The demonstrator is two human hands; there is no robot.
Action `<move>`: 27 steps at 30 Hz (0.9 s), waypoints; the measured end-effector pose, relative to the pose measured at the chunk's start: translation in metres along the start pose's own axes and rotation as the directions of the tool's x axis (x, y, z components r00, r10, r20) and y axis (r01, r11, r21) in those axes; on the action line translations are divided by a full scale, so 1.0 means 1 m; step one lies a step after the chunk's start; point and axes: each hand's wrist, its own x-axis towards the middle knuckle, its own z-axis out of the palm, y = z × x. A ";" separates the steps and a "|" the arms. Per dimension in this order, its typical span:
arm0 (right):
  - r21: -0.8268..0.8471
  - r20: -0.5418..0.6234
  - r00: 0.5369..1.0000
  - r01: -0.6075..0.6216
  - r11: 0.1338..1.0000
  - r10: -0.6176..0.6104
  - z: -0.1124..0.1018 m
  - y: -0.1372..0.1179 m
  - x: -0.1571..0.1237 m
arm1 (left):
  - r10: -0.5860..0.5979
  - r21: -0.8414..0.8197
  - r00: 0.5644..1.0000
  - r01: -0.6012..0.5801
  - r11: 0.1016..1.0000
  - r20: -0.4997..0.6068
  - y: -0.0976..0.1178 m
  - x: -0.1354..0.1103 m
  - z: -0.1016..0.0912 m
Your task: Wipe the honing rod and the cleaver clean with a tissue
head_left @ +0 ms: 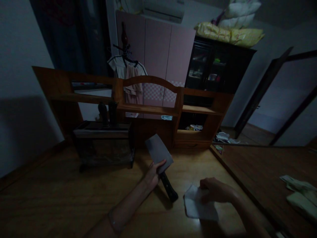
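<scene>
My left hand (153,174) is closed around a cleaver (159,158) where the wide grey blade meets the black handle (168,189). The blade points up and away and the handle slants down to the right. To the right, my right hand (215,190) is closed on a white cloth or paper (198,207) that hangs below it, over the wooden floor. The two hands are apart, and the cloth does not touch the cleaver.
A low wooden shelf unit (148,109) stands ahead, with a dark glass tank (104,145) in front of its left part. Behind are a pink wardrobe (158,59) and a black cabinet (218,66). A wooden platform (267,175) with folded cloths (299,195) lies at right.
</scene>
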 end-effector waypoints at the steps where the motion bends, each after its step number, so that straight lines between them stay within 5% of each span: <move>1: 0.008 0.038 0.999 0.012 1.000 -0.012 0.000 -0.001 -0.001 | 0.009 -0.004 1.000 -0.009 1.000 0.007 0.001 -0.001 0.001; 4: 0.116 0.032 0.999 0.039 0.993 -0.043 -0.006 0.003 -0.001 | 0.025 0.001 1.000 -0.025 1.000 0.014 0.004 -0.006 0.004; 11: 0.371 -0.358 0.927 0.029 0.928 0.114 -0.033 0.028 0.004 | -0.118 0.127 0.988 0.105 0.986 0.104 -0.002 -0.018 0.002; 13: 0.352 -0.533 0.837 0.082 0.932 0.127 -0.044 0.022 0.006 | -0.178 0.194 0.972 0.147 0.970 0.155 -0.005 -0.021 0.001; 16: 0.263 -0.835 0.528 0.138 0.955 0.153 -0.059 -0.009 0.013 | -0.207 0.199 0.951 0.163 0.966 0.228 -0.005 -0.024 0.004; 19: 0.209 -0.903 0.424 0.284 0.936 0.073 -0.059 -0.060 0.033 | -0.222 0.138 0.948 0.194 0.971 0.227 -0.003 -0.023 0.009; 20: 0.197 -0.903 0.429 0.332 0.922 0.039 -0.054 -0.078 0.043 | -0.230 0.114 0.951 0.210 0.971 0.206 -0.002 -0.021 0.011; 23: 0.168 -0.833 0.540 0.454 0.875 -0.121 -0.026 -0.121 0.078 | -0.241 0.060 0.955 0.234 0.970 0.171 -0.002 -0.015 0.014; 25: 0.179 -0.733 0.645 0.491 0.853 -0.217 -0.002 -0.136 0.098 | -0.207 0.095 0.963 0.193 0.977 0.171 -0.001 -0.013 0.015; 27: 0.195 -0.637 0.700 0.550 0.812 -0.321 0.017 -0.140 0.112 | -0.161 0.181 0.978 0.136 0.974 0.134 0.001 -0.012 0.016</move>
